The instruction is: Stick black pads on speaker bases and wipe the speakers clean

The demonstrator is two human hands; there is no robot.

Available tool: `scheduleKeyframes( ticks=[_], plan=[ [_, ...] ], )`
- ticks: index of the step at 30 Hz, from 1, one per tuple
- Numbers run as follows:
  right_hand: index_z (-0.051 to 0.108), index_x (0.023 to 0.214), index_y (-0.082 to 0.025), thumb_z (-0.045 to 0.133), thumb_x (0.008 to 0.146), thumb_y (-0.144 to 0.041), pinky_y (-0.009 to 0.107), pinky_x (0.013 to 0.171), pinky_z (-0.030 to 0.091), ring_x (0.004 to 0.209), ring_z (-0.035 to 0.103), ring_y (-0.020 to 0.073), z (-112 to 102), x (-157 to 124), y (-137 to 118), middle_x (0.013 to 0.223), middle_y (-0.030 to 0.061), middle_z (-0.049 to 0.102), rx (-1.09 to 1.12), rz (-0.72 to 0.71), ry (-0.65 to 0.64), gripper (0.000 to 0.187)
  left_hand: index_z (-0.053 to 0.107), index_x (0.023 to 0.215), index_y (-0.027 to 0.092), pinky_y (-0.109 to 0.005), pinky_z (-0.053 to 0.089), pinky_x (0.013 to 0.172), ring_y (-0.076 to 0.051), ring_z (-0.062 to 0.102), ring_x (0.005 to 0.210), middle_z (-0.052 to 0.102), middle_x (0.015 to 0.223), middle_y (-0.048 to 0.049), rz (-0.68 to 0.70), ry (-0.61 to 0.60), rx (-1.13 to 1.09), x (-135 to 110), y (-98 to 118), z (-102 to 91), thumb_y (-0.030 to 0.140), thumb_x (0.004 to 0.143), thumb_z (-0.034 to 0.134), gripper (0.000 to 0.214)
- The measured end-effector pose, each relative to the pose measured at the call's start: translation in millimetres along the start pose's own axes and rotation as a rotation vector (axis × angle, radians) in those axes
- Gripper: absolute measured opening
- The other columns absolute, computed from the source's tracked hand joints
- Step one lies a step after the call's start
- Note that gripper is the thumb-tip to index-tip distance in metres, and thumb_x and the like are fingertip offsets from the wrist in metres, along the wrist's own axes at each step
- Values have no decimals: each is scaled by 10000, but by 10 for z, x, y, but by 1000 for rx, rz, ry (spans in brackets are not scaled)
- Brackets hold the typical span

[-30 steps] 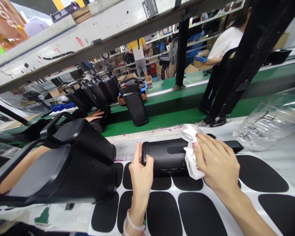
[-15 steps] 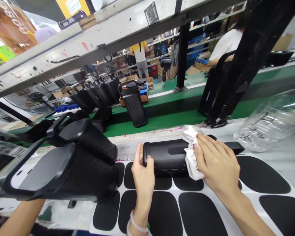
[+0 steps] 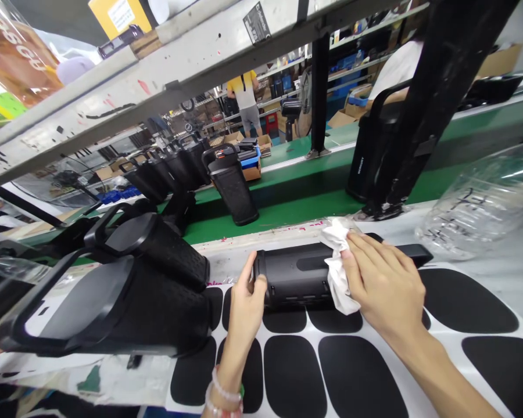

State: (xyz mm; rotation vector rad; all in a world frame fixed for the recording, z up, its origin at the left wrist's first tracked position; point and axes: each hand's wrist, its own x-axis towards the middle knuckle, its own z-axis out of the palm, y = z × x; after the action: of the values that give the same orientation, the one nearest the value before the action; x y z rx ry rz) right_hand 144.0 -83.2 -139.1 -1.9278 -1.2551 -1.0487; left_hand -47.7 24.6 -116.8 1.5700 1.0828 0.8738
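Green belt [image 3: 296, 194] beyond, black-patched sheet [image 3: 294, 371] nearer, black speaker [image 3: 294, 273] lying on its side across the sheet.
From my remote view, casing appears matte, rounded, with a long oval panel; my right hand [image 3: 386, 284] has fingers together, my left hand [image 3: 244, 305] clamps the left end; right-hand fingers press a crumpled white wipe [image 3: 339, 278] against it.

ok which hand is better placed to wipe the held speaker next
Probably the right hand: it presses the white cloth against the speaker, while the left hand holds the speaker's end.
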Motion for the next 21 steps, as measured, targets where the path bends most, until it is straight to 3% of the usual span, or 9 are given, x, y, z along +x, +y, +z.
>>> scheduleKeyframes(
  ticks=[3, 7, 13, 17, 21],
  plan=[
    [675, 1105, -50, 519, 942, -159, 411, 939, 460, 1033, 681, 287, -12, -5, -1, 1115, 127, 730, 2, 4, -15, 250, 554, 1367, 224, -346, 429, 1084, -269, 514, 1317, 558, 1429, -35, -27, 16, 25, 21, 56, 96, 179, 808, 549, 560],
    [673, 1110, -59, 531, 934, -154, 409, 955, 454, 1048, 676, 284, -26, -17, -2, 1120, 124, 728, 8, 13, -18, 246, 562, 1359, 232, -281, 324, 1153, -207, 379, 1424, 434, 1527, -4, 66, 9, 23, -33, 51, 128, 128, 816, 497, 557],
    [675, 1106, -56, 529, 938, -162, 408, 951, 458, 1032, 682, 284, -19, -9, -3, 1104, 125, 734, 22, 20, -6, 246, 627, 1281, 231, -323, 270, 1197, -195, 400, 1411, 505, 1476, -21, 67, 99, 11, -33, -3, 160, 138, 833, 507, 473],
    [674, 1108, -64, 526, 940, -164, 415, 948, 461, 1029, 684, 287, -9, -5, -5, 1108, 123, 733, 30, 22, -5, 245, 633, 1270, 226, -306, 321, 1177, -185, 416, 1399, 530, 1452, -15, 114, 56, -81, -14, -23, 152, 98, 785, 513, 516],
    [674, 1110, -63, 518, 945, -164, 419, 949, 461, 1031, 683, 289, -3, 6, -6, 1114, 124, 730, 32, 23, -9, 249, 668, 1205, 203, -309, 355, 1162, -183, 458, 1370, 568, 1413, -34, 61, 111, -141, 9, -30, 167, 120, 782, 533, 451]
  ],
)
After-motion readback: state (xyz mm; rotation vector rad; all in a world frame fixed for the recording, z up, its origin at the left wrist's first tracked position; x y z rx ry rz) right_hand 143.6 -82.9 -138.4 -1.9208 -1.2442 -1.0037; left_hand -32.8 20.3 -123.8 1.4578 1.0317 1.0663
